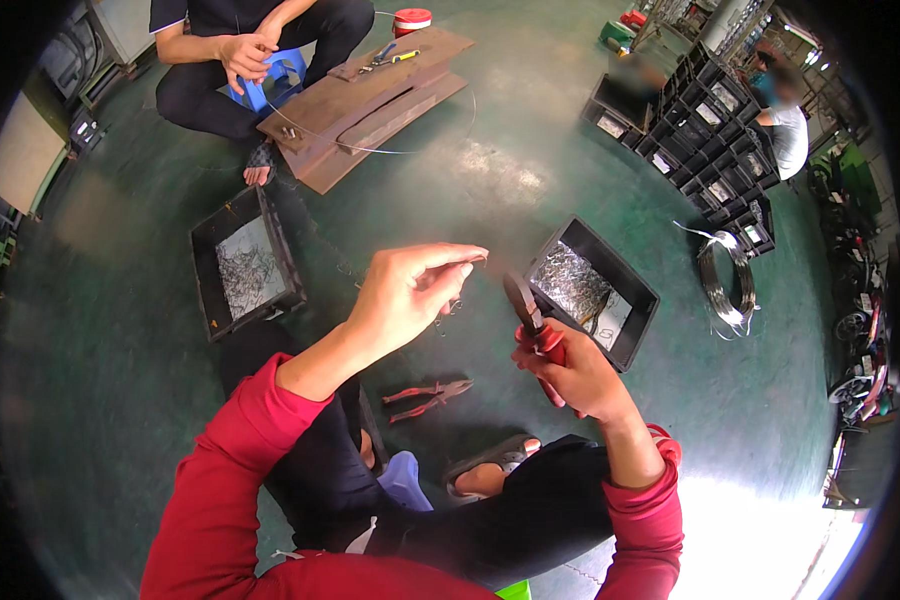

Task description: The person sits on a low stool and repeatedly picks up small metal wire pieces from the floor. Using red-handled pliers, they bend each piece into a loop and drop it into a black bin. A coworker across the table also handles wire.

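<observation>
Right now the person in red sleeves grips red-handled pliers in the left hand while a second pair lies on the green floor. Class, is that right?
Not quite. In the head view the pliers are in the right hand, not the left. The second pair does lie on the green floor.

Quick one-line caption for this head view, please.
Left hand pinches a small wire piece; right hand grips red-handled pliers above a black bin.
</observation>
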### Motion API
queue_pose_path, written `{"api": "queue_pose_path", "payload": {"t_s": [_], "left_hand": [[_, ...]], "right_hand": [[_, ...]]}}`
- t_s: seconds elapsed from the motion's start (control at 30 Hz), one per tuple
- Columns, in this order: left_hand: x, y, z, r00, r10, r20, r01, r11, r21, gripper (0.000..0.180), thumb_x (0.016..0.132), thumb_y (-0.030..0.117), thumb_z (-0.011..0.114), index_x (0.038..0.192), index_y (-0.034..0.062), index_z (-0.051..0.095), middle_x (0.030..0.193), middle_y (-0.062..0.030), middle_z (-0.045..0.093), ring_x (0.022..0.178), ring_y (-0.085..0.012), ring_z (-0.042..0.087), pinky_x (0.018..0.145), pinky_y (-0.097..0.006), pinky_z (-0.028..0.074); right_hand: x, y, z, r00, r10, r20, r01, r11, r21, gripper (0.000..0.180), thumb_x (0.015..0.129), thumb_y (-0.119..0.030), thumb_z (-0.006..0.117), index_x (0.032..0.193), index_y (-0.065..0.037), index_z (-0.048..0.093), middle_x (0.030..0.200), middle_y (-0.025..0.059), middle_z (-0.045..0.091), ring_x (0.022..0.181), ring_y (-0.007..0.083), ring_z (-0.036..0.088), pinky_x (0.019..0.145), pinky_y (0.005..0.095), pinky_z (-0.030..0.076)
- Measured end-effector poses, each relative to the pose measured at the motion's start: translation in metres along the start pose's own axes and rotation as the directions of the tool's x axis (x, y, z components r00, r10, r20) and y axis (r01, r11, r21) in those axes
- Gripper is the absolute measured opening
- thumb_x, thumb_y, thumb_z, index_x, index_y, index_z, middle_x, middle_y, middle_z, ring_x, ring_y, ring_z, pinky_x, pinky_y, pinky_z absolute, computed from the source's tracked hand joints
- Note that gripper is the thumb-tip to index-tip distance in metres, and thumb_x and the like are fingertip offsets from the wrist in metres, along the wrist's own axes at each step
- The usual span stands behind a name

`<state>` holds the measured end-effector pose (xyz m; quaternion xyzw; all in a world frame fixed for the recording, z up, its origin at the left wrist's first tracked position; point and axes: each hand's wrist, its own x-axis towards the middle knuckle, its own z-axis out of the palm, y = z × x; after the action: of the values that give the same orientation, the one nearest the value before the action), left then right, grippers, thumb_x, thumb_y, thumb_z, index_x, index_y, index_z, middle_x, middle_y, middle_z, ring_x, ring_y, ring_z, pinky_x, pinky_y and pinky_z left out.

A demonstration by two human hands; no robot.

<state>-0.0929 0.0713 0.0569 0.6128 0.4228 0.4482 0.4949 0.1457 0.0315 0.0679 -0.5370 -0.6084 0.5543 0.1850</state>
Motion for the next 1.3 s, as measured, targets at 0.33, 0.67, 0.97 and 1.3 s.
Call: {"api": "queue_pose_path", "payload": {"t_s": [0.33,0.67,0.97,1.3], "left_hand": [[0.0076,0.0057,-0.0005,0.915,-0.292,0.278,0.381,0.852,-0.359,0.028,0.093,0.017,0.058,0.115,0.0022,0.068,0.064,0.0001,0.055,0.057,-0.0097,0.052,0.06,-0.025,0.045],[0.0083,0.0011,0.0025,0.951,-0.181,0.25,0.249,0.929,-0.275,0.024,0.095,0.013,0.057,0.114,0.0018,0.068,0.066,-0.0007,0.058,0.059,-0.009,0.055,0.058,-0.023,0.045],[0.0075,0.0009,0.0017,0.957,-0.171,0.234,0.224,0.948,-0.226,0.024,0.095,0.01,0.056,0.115,0.001,0.067,0.067,-0.0011,0.059,0.059,-0.008,0.055,0.059,-0.023,0.045],[0.0065,-0.0009,0.0014,0.961,-0.146,0.237,0.19,0.966,-0.176,0.023,0.096,0.008,0.055,0.114,0.0011,0.067,0.069,-0.0007,0.06,0.06,-0.0071,0.055,0.059,-0.022,0.045]], "right_hand": [[0.002,-0.0077,-0.0037,0.994,0.057,0.095,-0.059,0.998,0.019,0.026,0.09,-0.018,0.065,0.11,-0.003,0.061,0.08,0.0036,0.06,0.074,0.0108,0.052,0.069,0.0276,0.044],[0.0003,-0.0049,-0.0035,0.995,0.021,0.096,-0.027,0.998,0.061,0.025,0.09,-0.019,0.065,0.109,-0.003,0.061,0.08,0.0036,0.06,0.075,0.0105,0.052,0.071,0.0278,0.045],[0.0011,-0.0058,-0.0026,0.997,0.01,0.076,-0.012,1.0,0.023,0.026,0.091,-0.022,0.065,0.108,-0.002,0.061,0.079,0.0063,0.06,0.075,0.0121,0.052,0.071,0.0295,0.045],[0.0011,-0.0031,-0.002,0.997,0.026,0.073,-0.027,1.0,0.009,0.026,0.09,-0.02,0.065,0.107,-0.002,0.061,0.082,0.0085,0.062,0.072,0.0136,0.055,0.068,0.029,0.045]]}}
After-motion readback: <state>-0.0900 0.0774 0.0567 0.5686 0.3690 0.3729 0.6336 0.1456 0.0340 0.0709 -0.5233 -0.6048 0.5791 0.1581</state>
